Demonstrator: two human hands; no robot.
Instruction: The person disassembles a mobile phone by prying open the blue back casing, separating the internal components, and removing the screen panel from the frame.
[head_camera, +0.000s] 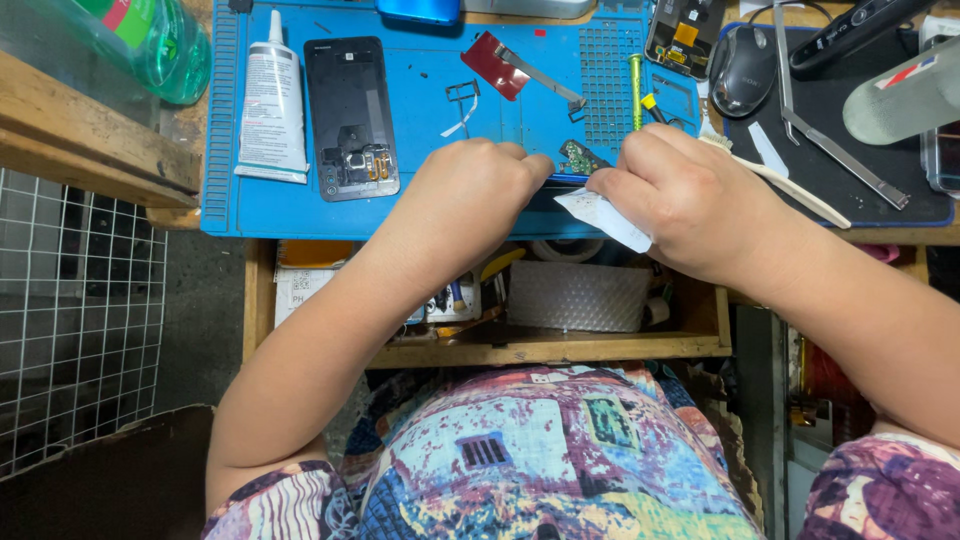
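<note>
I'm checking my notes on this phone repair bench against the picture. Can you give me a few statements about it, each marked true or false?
1. The left hand and right hand work close together at the front edge of the blue mat. True.
2. The right hand holds a white scrap. True.
3. The opened phone lies right of the hands. False: it lies to their left, beside the white tube.
4. The drawer under the bench is shut. False: it is pulled open.

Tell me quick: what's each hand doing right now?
Left hand: closed, pinching the dark flat part at the mat's edge.
Right hand: closed, holding a white wipe.
</note>
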